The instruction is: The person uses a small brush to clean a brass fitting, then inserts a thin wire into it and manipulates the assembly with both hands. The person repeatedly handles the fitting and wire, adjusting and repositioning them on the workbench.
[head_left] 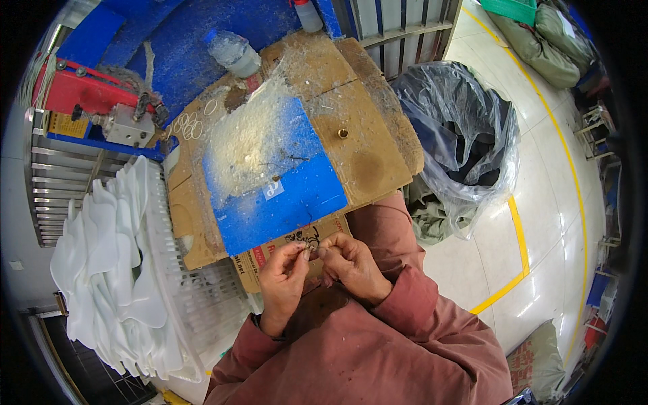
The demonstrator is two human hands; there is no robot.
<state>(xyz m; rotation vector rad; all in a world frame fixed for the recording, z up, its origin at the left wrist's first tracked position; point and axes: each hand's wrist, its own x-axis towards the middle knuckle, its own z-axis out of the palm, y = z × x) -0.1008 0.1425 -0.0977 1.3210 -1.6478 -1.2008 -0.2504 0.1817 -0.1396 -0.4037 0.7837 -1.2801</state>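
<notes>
Above my lap, my left hand (282, 278) and my right hand (356, 268) meet, each with thumb and forefinger pinched together. Between the fingertips is a tiny dark, tangled-looking bit (310, 247), too small to name. Just beyond the hands lies a blue sheet (297, 196), its far part covered by a heap of cream-coloured grains or crumbs (239, 142). Dark thread-like strands (283, 162) are scattered on it. Under the sheet is dusty, stained cardboard (378, 135), bearing a small brass-coloured ring (343, 133) and several thin pale rings (189, 127).
A clear plastic bottle (234, 54) stands at the back. On the left are a red machine arm with a metal block (130, 126) and a white crate (202, 317) of white curved plastic pieces (111, 250). A bag-lined bin (499, 142) stands to the right.
</notes>
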